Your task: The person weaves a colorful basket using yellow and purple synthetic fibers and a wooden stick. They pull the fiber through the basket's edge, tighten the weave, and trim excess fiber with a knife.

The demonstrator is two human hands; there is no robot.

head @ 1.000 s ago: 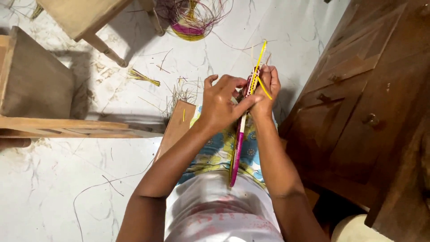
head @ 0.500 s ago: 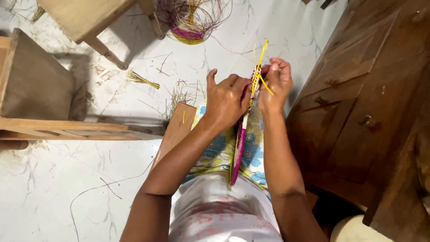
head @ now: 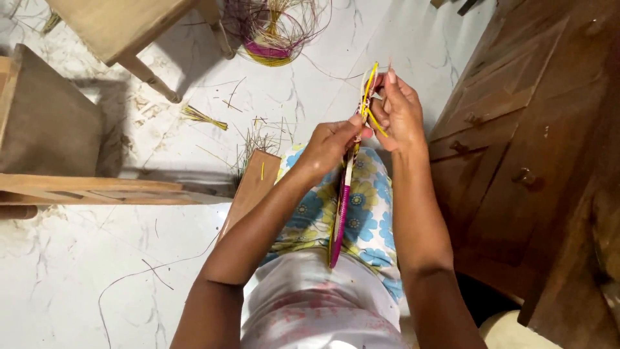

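Yellow strands [head: 369,97] sit pinched between both grips, left hand [head: 329,145] and right hand [head: 400,113], apparently steadying the woven strip [head: 340,213] hanging below.

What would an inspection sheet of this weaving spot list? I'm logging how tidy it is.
Surface: white marbled floor, strewn with fibre scraps.
Job's things: woven band, magenta, white and yellow, held upright over the lap; yellow strands at its top.
Clutter: cut straw bits; half-woven basket with loose fibres.
Hands: left hand grips the band; right hand pinches the strands.
Cables: nothing seen.
Surroundings: wooden stool, wooden cabinet, wooden bench.
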